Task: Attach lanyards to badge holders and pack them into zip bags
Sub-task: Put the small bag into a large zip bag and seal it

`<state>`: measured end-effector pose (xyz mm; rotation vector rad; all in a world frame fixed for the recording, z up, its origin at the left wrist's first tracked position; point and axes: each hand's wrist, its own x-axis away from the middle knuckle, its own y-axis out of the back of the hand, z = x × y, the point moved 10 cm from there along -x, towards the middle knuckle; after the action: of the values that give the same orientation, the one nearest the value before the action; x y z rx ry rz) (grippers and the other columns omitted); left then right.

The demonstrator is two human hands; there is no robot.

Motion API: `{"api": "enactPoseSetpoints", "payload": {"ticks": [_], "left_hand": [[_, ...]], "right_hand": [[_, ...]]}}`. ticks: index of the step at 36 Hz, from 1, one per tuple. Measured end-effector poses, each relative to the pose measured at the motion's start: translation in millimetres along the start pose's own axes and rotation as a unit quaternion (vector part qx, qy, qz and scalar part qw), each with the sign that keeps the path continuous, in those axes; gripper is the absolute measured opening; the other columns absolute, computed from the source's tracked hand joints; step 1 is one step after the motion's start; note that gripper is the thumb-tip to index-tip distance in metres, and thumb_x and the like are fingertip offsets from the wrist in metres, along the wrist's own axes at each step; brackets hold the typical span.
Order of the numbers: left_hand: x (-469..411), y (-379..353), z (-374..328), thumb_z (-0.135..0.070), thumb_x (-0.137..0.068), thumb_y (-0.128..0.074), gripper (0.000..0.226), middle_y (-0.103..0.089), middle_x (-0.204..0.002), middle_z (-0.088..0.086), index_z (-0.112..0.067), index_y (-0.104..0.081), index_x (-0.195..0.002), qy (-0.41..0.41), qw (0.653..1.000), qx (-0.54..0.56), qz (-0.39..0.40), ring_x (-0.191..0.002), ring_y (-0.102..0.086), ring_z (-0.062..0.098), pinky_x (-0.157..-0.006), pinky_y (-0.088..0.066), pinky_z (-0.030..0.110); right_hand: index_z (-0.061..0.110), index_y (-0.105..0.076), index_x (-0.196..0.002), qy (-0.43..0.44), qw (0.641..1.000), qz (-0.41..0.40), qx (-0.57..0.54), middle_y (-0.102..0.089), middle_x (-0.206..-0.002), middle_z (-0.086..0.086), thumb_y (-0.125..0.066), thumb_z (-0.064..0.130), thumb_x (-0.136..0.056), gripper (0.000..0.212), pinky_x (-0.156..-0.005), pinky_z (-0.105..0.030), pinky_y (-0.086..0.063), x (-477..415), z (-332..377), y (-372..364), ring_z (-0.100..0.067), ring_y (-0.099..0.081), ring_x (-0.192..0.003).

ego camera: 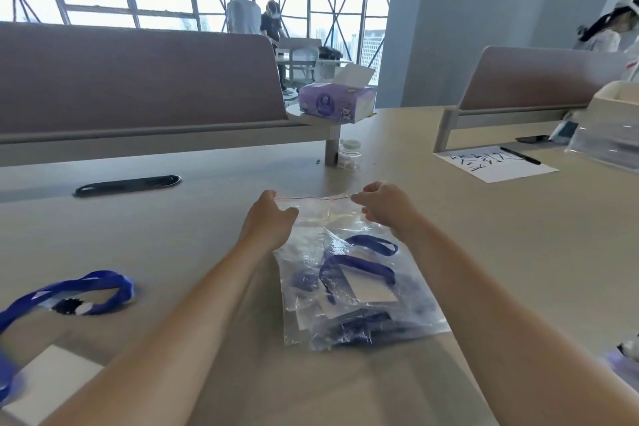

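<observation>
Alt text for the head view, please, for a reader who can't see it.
The left hand and the right hand each pinch a corner of the red-striped far edge of a clear zip bag lying on a beige table. Blue lanyards and white badge cards sit inside; another blue lanyard lies loose to the left.

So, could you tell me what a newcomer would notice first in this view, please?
Probably the clear zip bag in the middle of the table, with blue lanyards inside it. The left hand and the right hand pinch the two ends of its red-lined top edge. A loose blue lanyard lies at the far left.
</observation>
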<state>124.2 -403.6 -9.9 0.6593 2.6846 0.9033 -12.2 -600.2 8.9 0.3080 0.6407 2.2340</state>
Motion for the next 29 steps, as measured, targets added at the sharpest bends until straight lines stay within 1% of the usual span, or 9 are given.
{"api": "enactPoseSetpoints", "payload": {"ticks": [3, 5, 9, 11, 14, 16, 21, 25, 29], "left_hand": [[7.5, 6.8, -10.1, -0.031, -0.097, -0.057, 0.068, -0.032, -0.159, 0.007, -0.016, -0.026, -0.156, -0.035, 0.999, -0.006, 0.000, -0.139, -0.041, 0.028, -0.102, -0.037, 0.032], [13.5, 17.5, -16.2, -0.031, -0.097, -0.058, 0.062, -0.035, -0.157, 0.006, -0.018, -0.033, -0.152, -0.056, 0.998, 0.002, -0.012, -0.135, -0.045, 0.026, -0.098, -0.038, 0.030], [33.0, 42.6, -29.6, -0.031, -0.097, -0.059, 0.040, -0.054, -0.141, 0.001, -0.018, -0.054, -0.134, -0.106, 0.994, 0.028, -0.022, -0.123, -0.053, 0.016, -0.090, -0.038, 0.027], [47.3, 56.0, -34.2, -0.029, -0.098, -0.058, 0.034, -0.059, -0.132, -0.001, -0.017, -0.058, -0.130, -0.127, 0.991, 0.036, -0.018, -0.116, -0.055, 0.013, -0.088, -0.039, 0.025], [66.7, 79.6, -31.5, -0.030, -0.098, -0.058, 0.031, -0.062, -0.126, -0.004, -0.019, -0.059, -0.127, -0.139, 0.989, 0.039, -0.021, -0.109, -0.056, 0.010, -0.085, -0.041, 0.025], [78.4, 99.4, -24.6, -0.031, -0.098, -0.058, 0.030, -0.063, -0.122, -0.006, -0.019, -0.061, -0.125, -0.141, 0.989, 0.038, -0.028, -0.107, -0.058, 0.010, -0.084, -0.042, 0.024], [106.4, 151.9, 6.1, -0.033, -0.099, -0.056, 0.024, -0.064, -0.113, -0.010, -0.023, -0.063, -0.120, -0.134, 0.990, 0.033, -0.028, -0.103, -0.062, 0.010, -0.087, -0.048, 0.026], [119.5, 195.7, 45.2, -0.033, -0.099, -0.055, 0.016, -0.068, -0.103, -0.014, -0.028, -0.066, -0.109, -0.116, 0.992, 0.009, -0.037, -0.095, -0.064, 0.006, -0.091, -0.053, 0.031], [131.8, 229.7, 81.8, -0.025, -0.098, -0.055, 0.013, -0.072, -0.091, -0.010, -0.022, -0.068, -0.101, -0.090, 0.995, -0.014, -0.026, -0.082, -0.069, 0.005, -0.086, -0.058, 0.034]], "right_hand": [[0.007, -0.058, -0.127, 0.023, 0.999, -0.006, 0.032, -0.067, -0.111, -0.010, -0.067, 0.027, -0.088, 0.045, -0.075, -0.031, -0.052, 7.0, 8.7, 6.4, -0.018, -0.063, -0.082], [0.008, -0.056, -0.133, 0.053, 0.998, -0.023, 0.041, -0.066, -0.108, -0.008, -0.066, 0.026, -0.089, 0.049, -0.074, -0.027, -0.046, 16.2, 23.1, 13.2, -0.015, -0.059, -0.073], [0.008, -0.064, -0.123, 0.123, 0.990, -0.041, 0.048, -0.067, -0.117, -0.008, -0.063, 0.024, -0.091, 0.035, -0.094, -0.041, -0.050, 45.9, 62.9, 13.5, -0.026, -0.064, -0.098], [0.012, -0.066, -0.113, 0.146, 0.988, -0.043, 0.034, -0.069, -0.108, -0.005, -0.064, 0.024, -0.090, 0.026, -0.089, -0.041, -0.052, 62.5, 80.2, 5.0, -0.025, -0.065, -0.092], [0.012, -0.065, -0.113, 0.177, 0.984, -0.021, 0.028, -0.068, -0.102, 0.000, -0.066, 0.027, -0.090, 0.028, -0.070, -0.026, -0.049, 85.6, 101.0, -19.4, -0.017, -0.061, -0.078], [0.013, -0.064, -0.114, 0.197, 0.979, -0.001, 0.047, -0.068, -0.105, 0.001, -0.066, 0.028, -0.091, 0.028, -0.062, -0.020, -0.046, 103.1, 114.5, -39.2, -0.014, -0.060, -0.077], [0.019, -0.066, -0.113, 0.241, 0.968, 0.023, 0.071, -0.068, -0.108, 0.006, -0.064, 0.031, -0.091, 0.025, -0.086, -0.030, -0.051, 140.3, 145.6, -84.7, -0.014, -0.063, -0.094], [0.021, -0.066, -0.109, 0.279, 0.952, 0.058, 0.114, -0.065, -0.099, 0.009, -0.061, 0.034, -0.092, 0.021, -0.066, -0.019, -0.044, 170.2, 171.1, -132.5, -0.015, -0.062, -0.087], [0.022, -0.065, -0.107, 0.285, 0.931, 0.129, 0.189, -0.062, -0.099, 0.007, -0.061, 0.037, -0.094, 0.021, -0.067, -0.021, -0.040, 195.1, 180.2, -194.1, -0.013, -0.058, -0.086]]}}
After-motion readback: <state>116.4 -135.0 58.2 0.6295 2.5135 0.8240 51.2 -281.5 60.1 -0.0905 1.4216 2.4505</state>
